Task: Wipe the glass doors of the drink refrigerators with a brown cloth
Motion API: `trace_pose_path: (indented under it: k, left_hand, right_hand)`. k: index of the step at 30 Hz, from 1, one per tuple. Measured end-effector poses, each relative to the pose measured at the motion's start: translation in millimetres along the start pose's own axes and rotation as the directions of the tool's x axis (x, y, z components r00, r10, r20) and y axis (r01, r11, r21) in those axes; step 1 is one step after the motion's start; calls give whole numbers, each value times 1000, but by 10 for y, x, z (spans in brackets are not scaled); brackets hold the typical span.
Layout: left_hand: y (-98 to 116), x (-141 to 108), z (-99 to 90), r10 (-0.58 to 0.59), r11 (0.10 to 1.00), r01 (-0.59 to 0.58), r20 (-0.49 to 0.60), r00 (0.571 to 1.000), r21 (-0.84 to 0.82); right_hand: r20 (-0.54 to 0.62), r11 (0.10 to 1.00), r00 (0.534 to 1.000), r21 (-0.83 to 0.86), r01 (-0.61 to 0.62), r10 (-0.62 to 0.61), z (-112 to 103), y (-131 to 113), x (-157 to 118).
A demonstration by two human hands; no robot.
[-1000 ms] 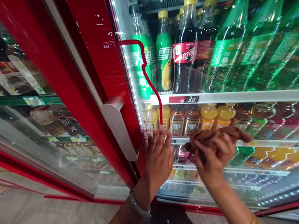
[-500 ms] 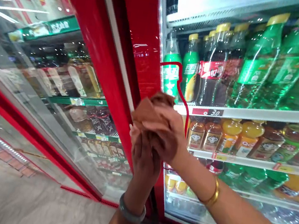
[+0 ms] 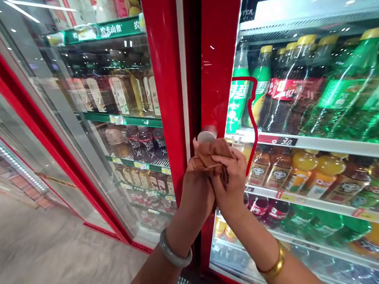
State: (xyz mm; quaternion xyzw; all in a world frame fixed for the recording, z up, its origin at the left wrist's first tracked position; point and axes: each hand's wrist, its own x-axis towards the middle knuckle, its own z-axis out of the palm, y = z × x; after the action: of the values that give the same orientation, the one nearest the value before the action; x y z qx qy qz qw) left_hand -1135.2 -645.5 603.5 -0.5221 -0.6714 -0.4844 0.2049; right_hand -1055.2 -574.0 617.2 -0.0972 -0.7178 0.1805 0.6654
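Note:
A crumpled brown cloth (image 3: 208,161) is bunched between my two hands in front of the red upright between two drinks fridges. My left hand (image 3: 198,187), with a grey bangle on its wrist, is wrapped round the cloth from below. My right hand (image 3: 232,178), with a gold bangle at the wrist, presses its fingers on the cloth from the right. A pale round disc-like thing (image 3: 207,136) shows just above the cloth; what it is cannot be told. Folds of cloth hide some of the fingertips.
Right of my hands, a fridge shelf (image 3: 341,147) holds soda bottles, with juice bottles (image 3: 300,173) below. Glass on the left covers shelves of drinks (image 3: 125,92). A red frame (image 3: 219,69) stands close behind my hands; grey floor (image 3: 57,255) lies below.
The view has shifted, so the fridges sit further right. My hands have turned and drawn closer together round the cloth, and the pale disc now shows above it.

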Motion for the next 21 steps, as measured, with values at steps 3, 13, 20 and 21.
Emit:
trace_pose_path:
  k: [3, 13, 20, 21]
  left_hand:
    - [-26, -50, 59, -52, 999, 52, -27, 998, -17]
    - [119, -56, -168, -143, 989, 147, 90, 986, -35]
    - [457, -592, -631, -49, 998, 46, 53, 997, 45]
    - [527, -709, -744, -8, 998, 4, 59, 998, 69]
  right_hand:
    - [-10, 994, 994, 35, -104, 104, 34, 49, -223]
    - [-57, 979, 981, 88, -181, 187, 70, 9, -327]
    - [-104, 990, 985, 51, -135, 139, -224, -687, -640]
    - [-110, 993, 987, 37, -114, 117, -298, -866, -664]
